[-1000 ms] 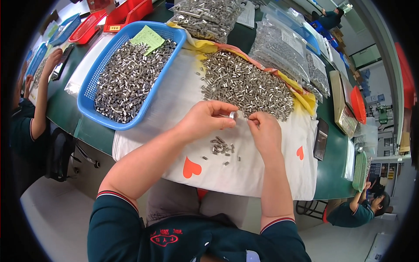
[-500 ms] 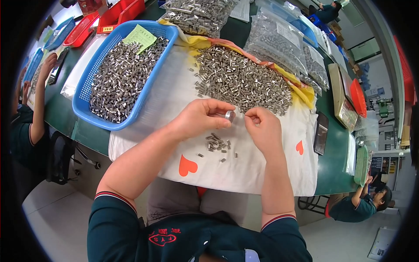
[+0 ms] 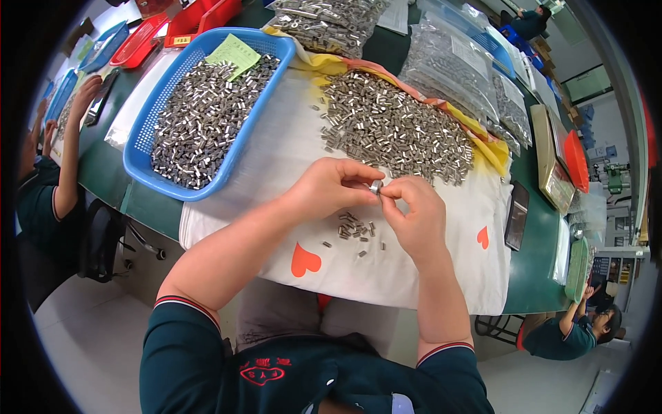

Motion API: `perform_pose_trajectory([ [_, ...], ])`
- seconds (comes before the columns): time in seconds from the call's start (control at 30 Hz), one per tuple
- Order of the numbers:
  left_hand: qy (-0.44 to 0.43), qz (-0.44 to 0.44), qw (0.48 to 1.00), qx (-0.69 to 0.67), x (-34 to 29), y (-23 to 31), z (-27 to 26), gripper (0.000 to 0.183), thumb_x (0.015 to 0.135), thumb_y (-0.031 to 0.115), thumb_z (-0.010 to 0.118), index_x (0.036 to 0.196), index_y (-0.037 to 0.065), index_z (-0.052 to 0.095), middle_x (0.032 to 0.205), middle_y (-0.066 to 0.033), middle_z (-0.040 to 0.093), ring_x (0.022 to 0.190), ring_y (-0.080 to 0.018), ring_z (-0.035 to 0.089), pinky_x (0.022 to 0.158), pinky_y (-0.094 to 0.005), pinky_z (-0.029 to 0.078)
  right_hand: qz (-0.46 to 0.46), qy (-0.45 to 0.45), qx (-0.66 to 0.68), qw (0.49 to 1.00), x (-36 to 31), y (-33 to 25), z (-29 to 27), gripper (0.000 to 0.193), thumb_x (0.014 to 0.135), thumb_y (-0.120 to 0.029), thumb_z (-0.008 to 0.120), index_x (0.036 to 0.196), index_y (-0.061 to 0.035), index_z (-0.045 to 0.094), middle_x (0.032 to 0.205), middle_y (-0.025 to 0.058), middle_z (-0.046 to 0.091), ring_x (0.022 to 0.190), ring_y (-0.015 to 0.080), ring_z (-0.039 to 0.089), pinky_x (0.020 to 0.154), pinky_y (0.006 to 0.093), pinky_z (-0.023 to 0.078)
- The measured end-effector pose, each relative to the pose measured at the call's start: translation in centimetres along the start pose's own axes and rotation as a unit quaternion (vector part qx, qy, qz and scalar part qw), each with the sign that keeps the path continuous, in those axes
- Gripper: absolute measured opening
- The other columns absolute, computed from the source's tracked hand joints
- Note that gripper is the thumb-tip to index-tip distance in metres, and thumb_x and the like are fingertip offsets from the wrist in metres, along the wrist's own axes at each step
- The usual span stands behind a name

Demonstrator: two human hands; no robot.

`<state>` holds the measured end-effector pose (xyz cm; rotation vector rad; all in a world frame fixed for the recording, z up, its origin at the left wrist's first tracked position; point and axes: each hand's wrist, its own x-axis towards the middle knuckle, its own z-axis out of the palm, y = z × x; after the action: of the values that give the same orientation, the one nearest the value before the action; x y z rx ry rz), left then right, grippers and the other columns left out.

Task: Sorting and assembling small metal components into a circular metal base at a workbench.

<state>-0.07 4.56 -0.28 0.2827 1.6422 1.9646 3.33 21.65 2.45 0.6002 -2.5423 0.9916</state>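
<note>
Over the white cloth (image 3: 386,279), my left hand (image 3: 329,186) pinches a small round silver metal ring (image 3: 376,185) between thumb and fingers. My right hand (image 3: 418,212) is closed in a pinch, its fingertips against the ring's right side. Whatever they grip there is too small and hidden to make out. Just below the hands lies a small group of short metal cylinders (image 3: 353,228), a few of them scattered apart. Beyond the hands spreads a big heap of similar cylinders (image 3: 400,127).
A blue basket (image 3: 131,155) full of metal cylinders stands at left, a green slip on top. Bags of metal parts (image 3: 448,69) lie along the back. A dark phone (image 3: 516,215) rests at right on the green table (image 3: 534,279). Co-workers sit at left and right.
My right hand has come left to meet the ring in my left hand; before, a gap lay between them. The whole view has shifted slightly.
</note>
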Motion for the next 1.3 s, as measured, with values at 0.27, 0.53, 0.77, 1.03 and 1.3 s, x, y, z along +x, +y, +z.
perform_pose_trajectory([
  [0.27,0.002,0.048,0.997,0.057,-0.1,0.2,0.6,0.034,0.072,0.006,0.069,0.104,0.0,0.06,0.087,-0.0054,0.063,0.075,-0.0073,0.057,0.068,-0.0223,0.047,0.119,-0.033,0.101,0.987,-0.2,0.0,-1.2,0.004,0.071,-0.001,0.061,0.076,-0.0008,0.06,0.073,0.0073,0.061,0.065,0.0166,0.057,0.06,0.026,0.045],
  [0.53,-0.045,0.011,0.991,0.122,-0.3,0.3,0.5,0.036,0.072,0.004,0.07,0.106,0.002,0.059,0.088,-0.0008,0.062,0.078,-0.0047,0.054,0.068,-0.021,0.046,0.252,-0.075,0.175,0.949,0.5,2.5,-2.4,0.012,0.071,-0.008,0.065,0.08,-0.0011,0.059,0.072,0.0016,0.06,0.063,0.0081,0.053,0.059,0.0215,0.043],
  [0.77,-0.076,-0.004,0.986,0.147,-0.7,1.0,1.0,0.034,0.07,0.005,0.071,0.103,0.006,0.062,0.084,0.0018,0.061,0.077,-0.0035,0.054,0.069,-0.0201,0.046,0.178,-0.041,-0.053,0.982,0.1,3.4,-0.6,0.009,0.071,-0.01,0.063,0.077,-0.0039,0.06,0.072,0.0081,0.057,0.069,0.0227,0.055,0.062,0.0326,0.044],
  [1.03,-0.055,0.011,0.995,0.086,-0.3,0.1,0.6,0.034,0.073,0.005,0.068,0.105,0.001,0.059,0.083,-0.0022,0.062,0.075,-0.0065,0.056,0.071,-0.0216,0.046,0.15,-0.027,-0.157,0.976,0.0,3.1,0.3,0.006,0.069,-0.01,0.063,0.072,-0.005,0.06,0.071,0.0084,0.056,0.073,0.0258,0.053,0.065,0.0363,0.043],
  [1.3,-0.039,0.004,0.999,0.011,0.2,-0.1,0.2,0.034,0.074,0.002,0.066,0.107,0.0,0.057,0.087,-0.0026,0.06,0.078,-0.0071,0.055,0.07,-0.0214,0.047,0.173,-0.053,-0.07,0.981,0.3,2.3,-0.5,0.005,0.071,-0.006,0.061,0.074,-0.0034,0.059,0.072,0.007,0.057,0.069,0.0213,0.056,0.063,0.0318,0.045],
])
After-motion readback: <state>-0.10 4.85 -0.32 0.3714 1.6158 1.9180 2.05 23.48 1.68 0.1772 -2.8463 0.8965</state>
